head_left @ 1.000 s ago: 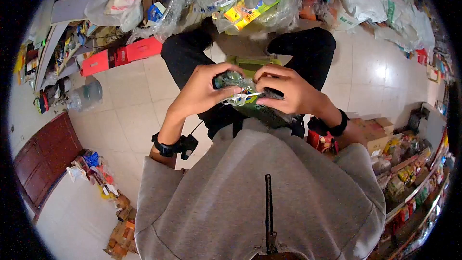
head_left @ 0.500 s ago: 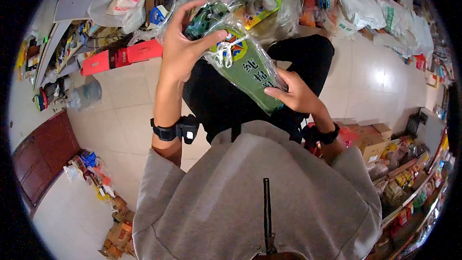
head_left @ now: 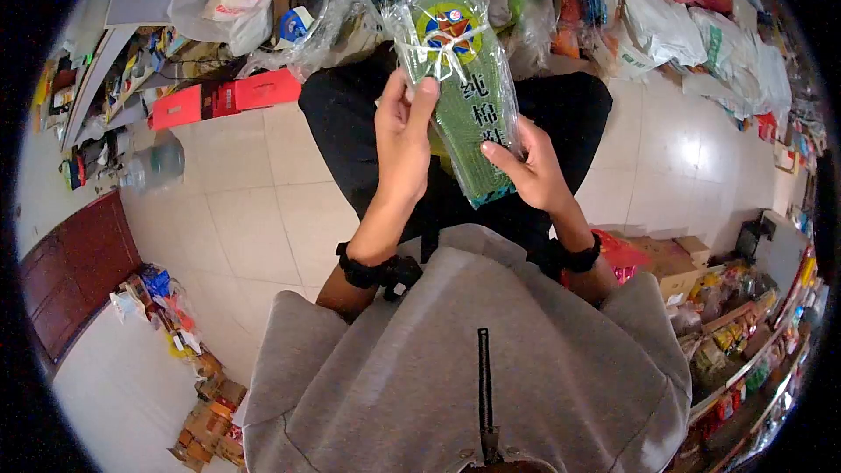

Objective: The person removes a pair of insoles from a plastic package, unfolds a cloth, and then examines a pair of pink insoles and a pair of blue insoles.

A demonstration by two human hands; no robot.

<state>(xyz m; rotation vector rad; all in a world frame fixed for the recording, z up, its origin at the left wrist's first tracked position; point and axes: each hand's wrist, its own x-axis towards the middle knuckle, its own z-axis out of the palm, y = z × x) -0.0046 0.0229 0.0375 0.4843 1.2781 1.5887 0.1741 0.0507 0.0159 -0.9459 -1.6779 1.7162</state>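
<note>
Left hand and right hand clasp a green packet at 12 o'clock, mid-inspection; turning it needs 2 steady grips.

Both arms up ahead of chest, elbows bent, bare forearms converging inward. The left hand higher, fingers pointing up and away, thumb and fingertips pinched together. The right hand lower, just beside it, thumb stretched toward left, fingers curled in grip. Hands close, not touching.
</note>
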